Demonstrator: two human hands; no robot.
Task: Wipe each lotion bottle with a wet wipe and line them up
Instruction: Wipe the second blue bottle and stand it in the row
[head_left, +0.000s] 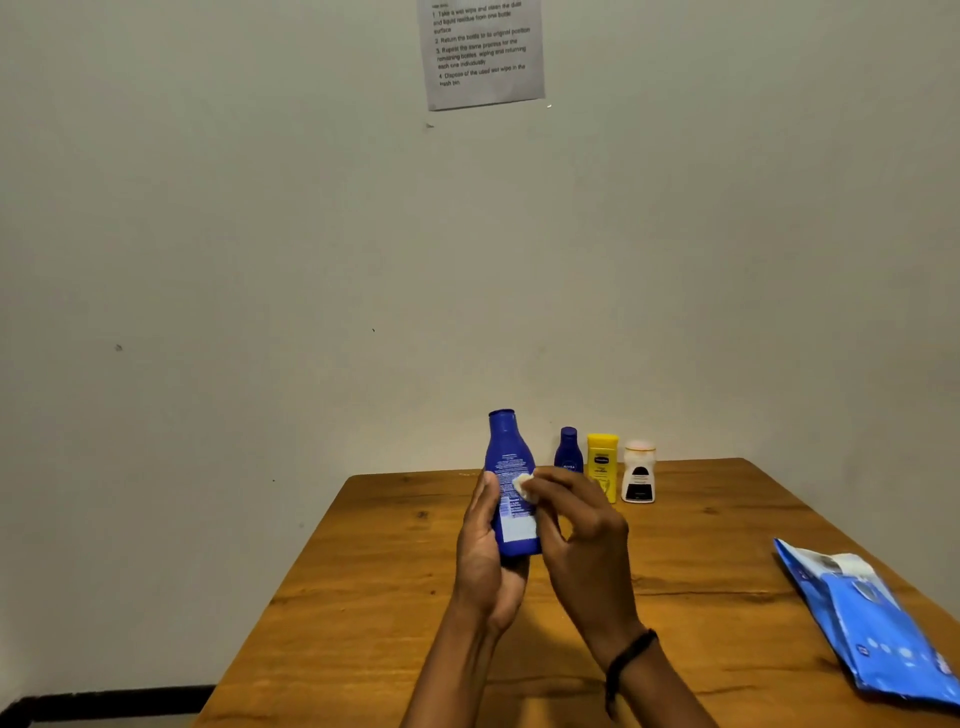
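Four bottles show. The big blue bottle (511, 483) is upright above the worktop (395, 571); the left hand (485, 551) is curled round its lower body, and its fine-print back label is unreadable. The right hand (582, 525) pinches a white wet wipe (523, 486) against that label. Just right of this bottle stand a small blue bottle (569, 449) marked NIVEA, a yellow bottle (602, 460) and a white bottle (638, 475). Farther right lies a blue wipes pack (872, 618). High above it, a wall sheet (485, 52) begins "Take a wet wipe".
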